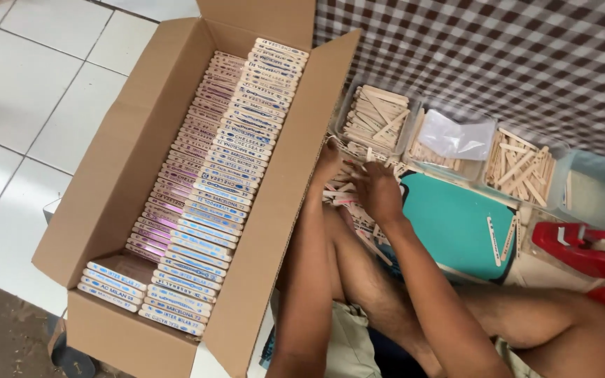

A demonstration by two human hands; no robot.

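Gathering sticks (348, 198) — both hands (365, 185)

An open brown carton (134, 210) lies at nine o'clock on the white floor, packed with rows of thin flat packs (211, 189) on edge, their labelled edges blue-and-white or pink. At two o'clock, a crumpled clear bag (456, 136) sits in a clear tub (418, 150).

hands (362, 185) sorting wooden sticks (348, 196), cardboard box (117, 182)
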